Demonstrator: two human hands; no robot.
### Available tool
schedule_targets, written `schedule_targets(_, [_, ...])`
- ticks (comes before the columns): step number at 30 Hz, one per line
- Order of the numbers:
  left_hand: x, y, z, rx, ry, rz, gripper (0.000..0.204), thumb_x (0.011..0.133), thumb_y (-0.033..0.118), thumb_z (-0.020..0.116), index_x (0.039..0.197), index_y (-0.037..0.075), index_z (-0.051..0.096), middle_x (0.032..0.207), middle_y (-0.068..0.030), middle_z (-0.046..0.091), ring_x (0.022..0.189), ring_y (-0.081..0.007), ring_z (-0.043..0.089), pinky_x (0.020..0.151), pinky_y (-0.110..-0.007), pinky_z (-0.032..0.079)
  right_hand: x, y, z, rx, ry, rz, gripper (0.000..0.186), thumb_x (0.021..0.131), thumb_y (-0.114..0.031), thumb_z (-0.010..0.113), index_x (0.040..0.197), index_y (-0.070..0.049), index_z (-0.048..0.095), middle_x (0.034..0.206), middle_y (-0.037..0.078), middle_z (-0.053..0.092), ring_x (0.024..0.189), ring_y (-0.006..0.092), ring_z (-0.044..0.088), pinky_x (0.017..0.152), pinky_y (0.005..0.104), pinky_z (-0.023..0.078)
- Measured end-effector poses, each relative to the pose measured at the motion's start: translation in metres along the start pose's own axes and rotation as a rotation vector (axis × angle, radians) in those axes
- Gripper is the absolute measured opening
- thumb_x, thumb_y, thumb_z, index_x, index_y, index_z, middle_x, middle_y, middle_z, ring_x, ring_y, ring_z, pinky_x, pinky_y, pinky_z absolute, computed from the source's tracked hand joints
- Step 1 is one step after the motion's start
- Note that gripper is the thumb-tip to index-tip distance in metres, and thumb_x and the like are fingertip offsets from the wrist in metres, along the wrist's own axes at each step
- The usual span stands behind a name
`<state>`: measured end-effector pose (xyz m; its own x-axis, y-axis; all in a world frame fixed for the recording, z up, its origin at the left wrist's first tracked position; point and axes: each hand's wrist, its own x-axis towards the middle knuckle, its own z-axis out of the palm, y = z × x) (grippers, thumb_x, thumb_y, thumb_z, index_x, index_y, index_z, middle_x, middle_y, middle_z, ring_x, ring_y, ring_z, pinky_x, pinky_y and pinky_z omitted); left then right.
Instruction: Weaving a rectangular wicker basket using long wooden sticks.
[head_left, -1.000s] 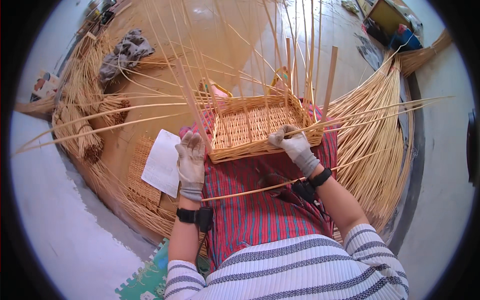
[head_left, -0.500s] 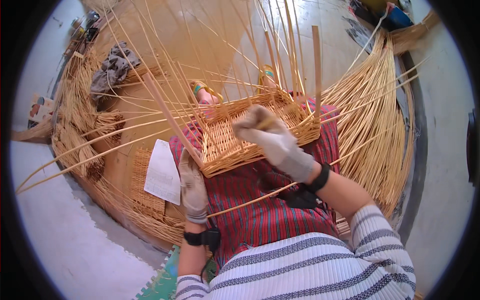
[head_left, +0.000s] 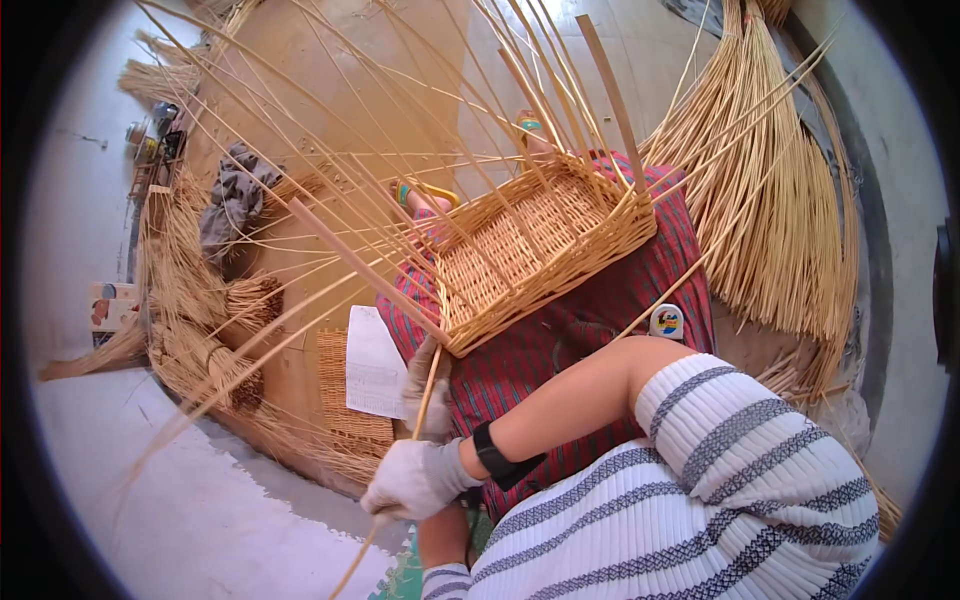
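A half-woven wicker basket [head_left: 540, 325] rests tilted on my lap, long stakes fanning up and outward from its sides. My right hand [head_left: 410, 480], in a pale work glove, is closed round a long wicker rod [head_left: 430, 395] that runs from the basket's near left corner down past my left side. Behind that rod, my left hand [head_left: 422, 385], also gloved, grips the same corner from below; its fingers are partly hidden by the basket and rod. A flat wooden stake [head_left: 370, 270] rises from this corner, and another [head_left: 610, 100] stands at the right end.
Large bundles of wicker rods [head_left: 770, 190] lie on the right, with shorter bundles [head_left: 185, 290] on the left. A paper sheet [head_left: 375, 365] lies on a flat woven panel [head_left: 350, 425]. A grey cloth [head_left: 235, 200] and a white tape measure [head_left: 667, 321] are also in view.
My right hand has moved from above the basket down to the lower left, pulling the rod along. The basket has tilted, its right end higher. My left hand stays at the corner.
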<state>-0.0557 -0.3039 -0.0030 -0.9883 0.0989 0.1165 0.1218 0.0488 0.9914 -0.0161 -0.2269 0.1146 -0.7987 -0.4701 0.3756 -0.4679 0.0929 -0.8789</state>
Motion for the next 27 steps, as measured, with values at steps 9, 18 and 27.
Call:
schedule_targets(9, [0.074, 0.009, 0.075, -0.671, -0.508, -0.426, 0.058, 0.105, 0.058, 0.039, 0.094, 0.004, 0.059, 0.074, -0.0042, 0.052, 0.059, -0.016, 0.05, 0.055, -0.029, 0.046, -0.047, -0.008, -0.015, 0.047, -0.08, -0.052, 0.019, 0.091, -0.035, 0.064, 0.092, -0.016, 0.062, 0.076, 0.007, 0.066, 0.075, 0.0317, 0.067, 0.061, 0.0437, 0.051])
schedule_targets(18, [0.071, -0.002, 0.09, -0.675, -0.262, -0.478, 0.068, 0.099, 0.071, 0.038, 0.061, 0.014, 0.04, 0.045, 0.0038, 0.025, 0.034, -0.0095, 0.021, 0.03, -0.027, 0.019, -0.13, 0.033, -0.11, 0.263, 0.761, -0.081, 0.015, 0.093, -0.003, 0.06, 0.107, -0.005, 0.066, 0.084, 0.004, 0.066, 0.074, 0.0175, 0.065, 0.071, 0.0285, 0.055])
schedule_targets(27, [0.068, -0.009, 0.086, -0.844, -0.273, -0.512, 0.071, 0.093, 0.077, 0.041, 0.068, 0.011, 0.051, 0.05, 0.003, 0.034, 0.036, -0.0094, 0.026, 0.033, -0.025, 0.021, -0.158, 0.094, -0.164, 0.69, 1.08, 0.147, 0.016, 0.108, -0.019, 0.046, 0.118, -0.009, 0.053, 0.075, -0.001, 0.051, 0.064, 0.0106, 0.055, 0.066, 0.0295, 0.054])
